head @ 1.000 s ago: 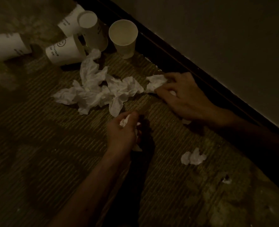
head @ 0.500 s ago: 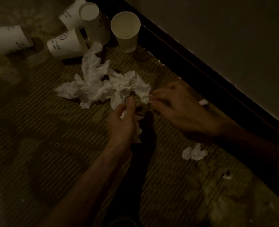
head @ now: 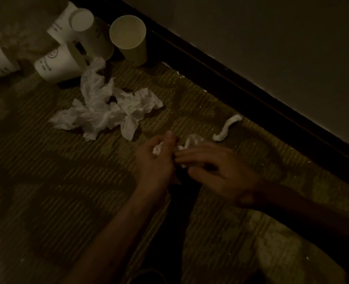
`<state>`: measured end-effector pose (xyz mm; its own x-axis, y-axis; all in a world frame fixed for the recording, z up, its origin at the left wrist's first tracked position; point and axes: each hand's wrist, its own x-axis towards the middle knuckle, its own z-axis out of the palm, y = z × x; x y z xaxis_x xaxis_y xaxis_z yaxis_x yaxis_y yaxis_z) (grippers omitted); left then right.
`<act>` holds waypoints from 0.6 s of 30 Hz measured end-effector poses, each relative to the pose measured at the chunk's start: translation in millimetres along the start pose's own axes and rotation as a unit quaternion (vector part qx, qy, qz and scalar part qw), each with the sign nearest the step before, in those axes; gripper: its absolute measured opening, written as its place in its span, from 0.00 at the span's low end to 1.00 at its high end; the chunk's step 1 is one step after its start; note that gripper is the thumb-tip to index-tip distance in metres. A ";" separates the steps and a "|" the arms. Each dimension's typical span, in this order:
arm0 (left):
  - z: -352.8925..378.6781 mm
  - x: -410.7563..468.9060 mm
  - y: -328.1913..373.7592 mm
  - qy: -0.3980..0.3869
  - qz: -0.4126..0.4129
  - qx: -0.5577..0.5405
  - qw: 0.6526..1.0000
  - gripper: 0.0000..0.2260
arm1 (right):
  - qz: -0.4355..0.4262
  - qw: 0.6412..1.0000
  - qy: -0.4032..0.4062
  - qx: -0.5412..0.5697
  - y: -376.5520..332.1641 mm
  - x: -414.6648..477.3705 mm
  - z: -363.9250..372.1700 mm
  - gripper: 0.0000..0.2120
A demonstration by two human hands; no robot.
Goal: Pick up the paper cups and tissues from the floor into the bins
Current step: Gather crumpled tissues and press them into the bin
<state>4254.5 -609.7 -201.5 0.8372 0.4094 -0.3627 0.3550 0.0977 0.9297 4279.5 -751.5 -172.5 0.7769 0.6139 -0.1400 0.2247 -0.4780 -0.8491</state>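
From the head camera we look down on a dim, ribbed olive-brown carpet point(head: 46, 201) that meets a dark skirting board point(head: 231, 78) under a pale wall point(head: 272, 37). Our left hand point(head: 155, 165) is curled closed around a small wad of white tissue point(head: 157, 149), which peeks out between thumb and fingers. Our right hand point(head: 216, 171) lies just beside it, fingers stretched out and only loosely bent, their tips touching a second crumpled white tissue point(head: 192, 141) wedged between the two hands (whether it is truly gripped we cannot tell). A twisted white strip of tissue point(head: 228, 128) rests on the carpet near the skirting. Further up lies a spread heap of crumpled white tissues point(head: 108, 111). Beyond it, one cream paper cup point(head: 129, 37) stands upright by the skirting, while several white printed paper cups point(head: 61, 64) lie tipped over together at upper left.
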 end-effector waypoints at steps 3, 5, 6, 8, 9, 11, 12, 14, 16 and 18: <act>1.3 5.2 -1.4 -0.005 0.018 0.045 0.999 0.09 | 0.024 0.992 0.077 -0.099 21.8 -0.6 -22.9 0.17; 1.0 7.5 -3.6 -0.037 0.056 0.123 0.990 0.06 | 0.078 0.978 0.045 -0.188 41.8 3.0 -40.9 0.22; 2.2 8.3 -4.5 -0.059 0.076 0.177 0.980 0.06 | 0.108 0.970 0.012 -0.219 51.0 5.0 -48.4 0.27; 7.3 8.6 -10.1 -0.103 0.116 0.281 0.947 0.15 | 0.150 0.957 -0.038 -0.246 62.4 6.1 -56.9 0.35; 10.0 7.8 -14.2 -0.128 0.138 0.323 0.928 0.19 | 0.155 0.956 -0.041 -0.244 65.3 5.3 -58.5 0.40; 12.6 3.7 -22.3 -0.177 0.182 0.386 0.887 0.24 | 0.143 0.965 -0.025 -0.219 69.1 0.8 -57.5 0.47; 12.3 0.8 -26.2 -0.195 0.200 0.405 0.871 0.25 | 0.136 0.970 -0.025 -0.201 70.1 -4.9 -55.2 0.49; 8.8 -4.4 -32.4 -0.208 0.225 0.414 0.857 0.26 | 0.122 0.975 -0.044 -0.178 71.7 -21.3 -47.8 0.46; 8.7 -9.6 -36.9 -0.198 0.239 0.392 0.866 0.25 | 0.102 0.978 -0.057 -0.172 72.9 -43.5 -38.3 0.38; 11.2 -16.2 -40.6 -0.183 0.243 0.362 0.881 0.24 | 0.075 0.977 -0.057 -0.189 74.3 -63.7 -27.2 0.33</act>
<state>4231.1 -630.5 -234.1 0.9946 -0.0901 -0.0521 -0.0214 -0.6671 0.7447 4262.7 -843.3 -212.8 0.7519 0.5744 -0.3236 0.3303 -0.7530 -0.5691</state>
